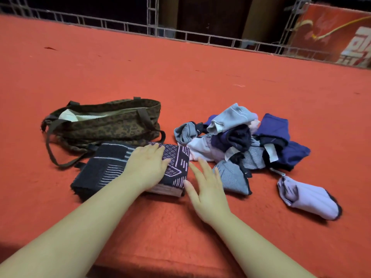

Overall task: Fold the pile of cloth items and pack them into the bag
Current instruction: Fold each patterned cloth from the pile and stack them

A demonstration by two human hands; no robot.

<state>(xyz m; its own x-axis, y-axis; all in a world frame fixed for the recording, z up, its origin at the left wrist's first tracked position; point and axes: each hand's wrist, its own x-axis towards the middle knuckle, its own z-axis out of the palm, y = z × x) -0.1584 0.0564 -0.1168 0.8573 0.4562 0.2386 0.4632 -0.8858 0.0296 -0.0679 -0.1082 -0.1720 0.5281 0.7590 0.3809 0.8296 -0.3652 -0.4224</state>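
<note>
Head: folded towel [112, 167] long axis left-right — left hand [147, 165] flat atop.

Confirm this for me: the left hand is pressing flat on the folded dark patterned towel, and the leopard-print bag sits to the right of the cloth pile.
The side is wrong. In the head view the leopard-print bag sits to the left of the cloth pile, not the right. The rest holds: the left hand presses flat on the folded dark patterned towel.
</note>
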